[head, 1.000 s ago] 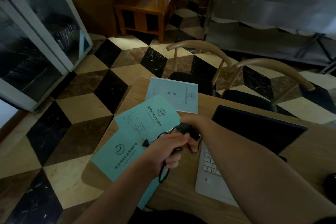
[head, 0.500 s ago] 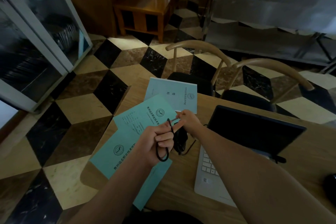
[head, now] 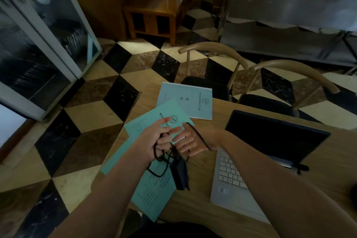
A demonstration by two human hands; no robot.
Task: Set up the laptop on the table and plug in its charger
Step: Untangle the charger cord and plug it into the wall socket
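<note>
left hand [head: 154, 141]: lower fingers curled round loops of black charger cable [head: 197, 134], index finger straight
right hand [head: 193, 142]: fingers spread, cable draped over its back – grip cannot tell
charger brick [head: 180, 173]: hangs from the cable under both hands, over teal booklets [head: 154, 183] near the table's [head: 193, 206] left edge
laptop [head: 266, 152]: open, screen dark – toward the table's right side

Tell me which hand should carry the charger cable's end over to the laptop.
Probably the right hand: it lies nearer the open laptop, and the black cable runs across it. The left hand grips the cable loops above the charger brick.
</note>
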